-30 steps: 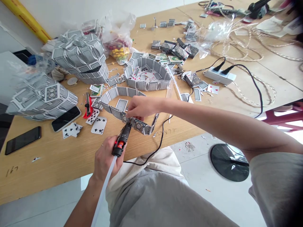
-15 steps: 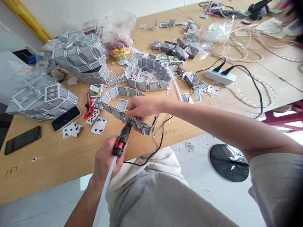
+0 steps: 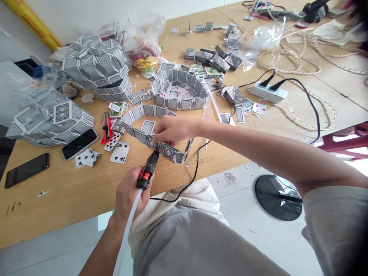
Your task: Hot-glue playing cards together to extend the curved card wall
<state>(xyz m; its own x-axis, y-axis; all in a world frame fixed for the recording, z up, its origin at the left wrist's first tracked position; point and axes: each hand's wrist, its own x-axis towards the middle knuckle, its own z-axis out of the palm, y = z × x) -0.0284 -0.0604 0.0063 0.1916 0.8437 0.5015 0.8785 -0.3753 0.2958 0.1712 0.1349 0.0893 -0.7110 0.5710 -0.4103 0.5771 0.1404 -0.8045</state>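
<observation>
My left hand (image 3: 130, 189) is wrapped round a black hot glue gun (image 3: 149, 168), with a white glue stick (image 3: 128, 226) trailing from its back end. The gun's nozzle touches or nearly touches the front wall of a ring made of folded playing cards (image 3: 169, 152). Reaching in from the right, my right hand (image 3: 171, 130) pinches that wall just above the nozzle; its fingertips are partly hidden. A single card (image 3: 148, 127) lies inside the ring. Behind it sits a larger card tray (image 3: 181, 103) with loose cards in it.
Two card-built boxes (image 3: 94, 65) stand at the left, near two phones (image 3: 27, 170). A red utility knife (image 3: 106, 128) and loose cards (image 3: 120, 152) lie left of the ring. Black cable (image 3: 197, 165) runs from the gun side toward a white power strip (image 3: 267, 92).
Hardly anything differs. Both hands, the glue gun and the card ring keep their places; the view has shifted very slightly.
</observation>
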